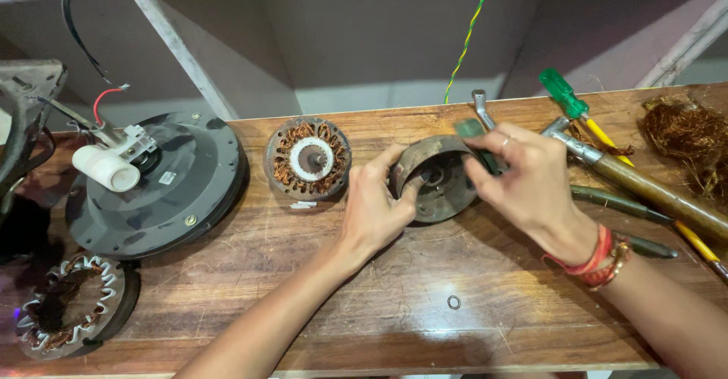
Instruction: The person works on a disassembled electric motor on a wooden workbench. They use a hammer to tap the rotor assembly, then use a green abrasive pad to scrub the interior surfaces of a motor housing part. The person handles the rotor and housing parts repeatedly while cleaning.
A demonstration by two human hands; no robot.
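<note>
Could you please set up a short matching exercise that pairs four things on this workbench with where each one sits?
Things:
1. Round metal housing
2. Wound stator with copper coils
3. Small metal ring
4. Green-handled screwdriver

Places:
A. Far right of the bench, beside other tools
B. Held between the left hand and right hand
C. Alone on the wood, near the front edge
D. Flat on the bench, just left of the hands

Pairs: 1-B, 2-D, 3-C, 4-A
</note>
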